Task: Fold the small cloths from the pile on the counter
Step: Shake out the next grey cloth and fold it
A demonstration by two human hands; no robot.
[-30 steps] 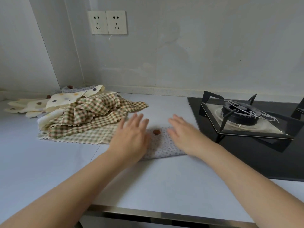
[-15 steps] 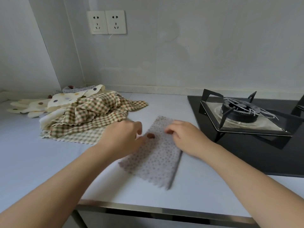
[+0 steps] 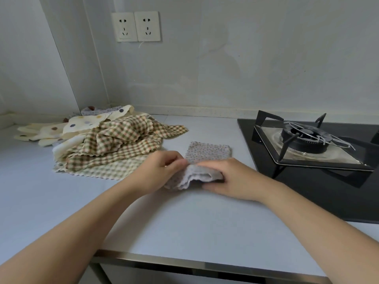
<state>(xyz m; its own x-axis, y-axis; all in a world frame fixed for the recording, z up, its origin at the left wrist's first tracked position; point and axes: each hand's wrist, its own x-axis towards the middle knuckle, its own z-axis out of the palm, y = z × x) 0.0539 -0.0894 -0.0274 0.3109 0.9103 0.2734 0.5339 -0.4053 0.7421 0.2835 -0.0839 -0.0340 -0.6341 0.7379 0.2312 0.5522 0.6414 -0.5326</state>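
Note:
A small grey cloth with tiny dots (image 3: pixel 207 153) lies on the pale counter (image 3: pixel 184 218) between the pile and the stove. Its near end is lifted and doubled back toward the far end. My left hand (image 3: pixel 158 171) pinches the left side of that raised edge. My right hand (image 3: pixel 229 179) grips the right side, fingers curled round the folded layers. The pile of cloths (image 3: pixel 108 144) sits to the left, with a brown checked cloth on top, a paler checked one beneath and cream spotted ones behind.
A black gas hob with a burner and pan support (image 3: pixel 307 144) stands close on the right. Two wall sockets (image 3: pixel 136 26) are on the back wall. The counter's metal front edge (image 3: pixel 194 261) runs below my arms.
The grey cloth lay as a long strip toward me half a second ago. Both hands have since lifted its near end and brought it back over the far half.

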